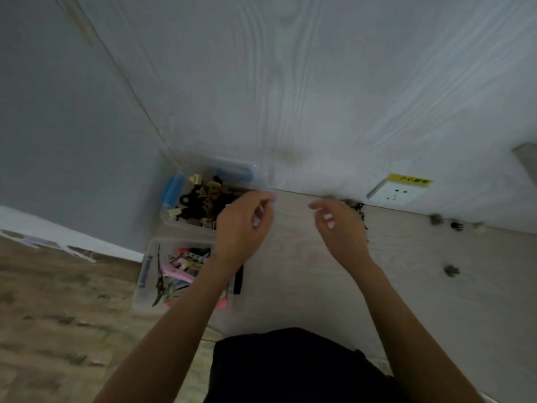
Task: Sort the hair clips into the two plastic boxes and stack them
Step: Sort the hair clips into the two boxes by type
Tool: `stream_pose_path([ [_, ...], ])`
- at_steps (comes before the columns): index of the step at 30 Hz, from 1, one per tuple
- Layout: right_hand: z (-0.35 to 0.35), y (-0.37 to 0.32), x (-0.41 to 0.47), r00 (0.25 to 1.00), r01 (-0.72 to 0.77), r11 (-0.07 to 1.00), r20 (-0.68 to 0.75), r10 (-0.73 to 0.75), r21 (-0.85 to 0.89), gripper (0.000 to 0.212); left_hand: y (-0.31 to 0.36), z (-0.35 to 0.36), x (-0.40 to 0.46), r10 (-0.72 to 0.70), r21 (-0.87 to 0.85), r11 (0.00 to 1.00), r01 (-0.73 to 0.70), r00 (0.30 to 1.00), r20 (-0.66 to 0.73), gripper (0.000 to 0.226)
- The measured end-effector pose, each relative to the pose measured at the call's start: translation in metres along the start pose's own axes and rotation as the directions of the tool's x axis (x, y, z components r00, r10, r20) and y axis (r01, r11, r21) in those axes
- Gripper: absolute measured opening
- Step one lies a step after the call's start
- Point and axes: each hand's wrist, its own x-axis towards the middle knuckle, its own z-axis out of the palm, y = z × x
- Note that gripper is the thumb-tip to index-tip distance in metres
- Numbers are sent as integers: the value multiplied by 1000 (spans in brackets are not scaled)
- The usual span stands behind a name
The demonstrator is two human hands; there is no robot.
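Left hand: I see the left hand [242, 225] raised over the near edge of the far box, fingers loosely curled; blur prevents me from telling whether it holds anything.
Right hand: I see the right hand [338, 223] raised above the tabletop, fingers relaxed and apart, nothing visible in it.
Far box: the clear plastic box with blue latches [177, 196] sits in the wall corner; I read black, beige and tortoiseshell claw clips [203, 199] inside it.
Near box: a second clear plastic box [151, 251] stands just in front of the first, holding pink, red and dark flat clips [177, 271].
Loose clips: small claw clips lie on the pale tabletop [305, 286] to the right, one apart [451, 270], three along the wall [456, 226].
Wall: a white socket [396, 193] with a yellow label.
Stacking: I see the boxes side by side, not stacked.
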Motion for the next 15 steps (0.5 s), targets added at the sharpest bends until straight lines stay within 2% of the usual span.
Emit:
stream_pose_path([
  [2,-16,35,-16,986,-165,982,-3,165,-94,24,11,31,0,105,-19,994,-104,986,126,22],
  [3,-25,55,-22,973,-226,959,13,231,-172,28,17,52,2,126,-31,992,-122,965,232,26],
  [5,-31,83,-25,967,-221,939,70,247,-264,43,19,86,7,86,14,994,-105,877,472,45],
  [7,-33,105,-22,971,-152,936,128,201,-317,60,20,119,18,60,92,985,-148,784,618,62],
  [9,-28,118,-13,965,-115,922,178,191,-369,77,18,144,27,12,195,958,-209,710,704,69],
  [11,-24,129,0,955,-71,895,230,190,-440,84,15,163,34,-47,270,934,-234,667,743,74],
  [15,-20,146,21,914,29,891,373,160,-453,82,10,185,35,-17,207,951,-232,626,779,90],
])
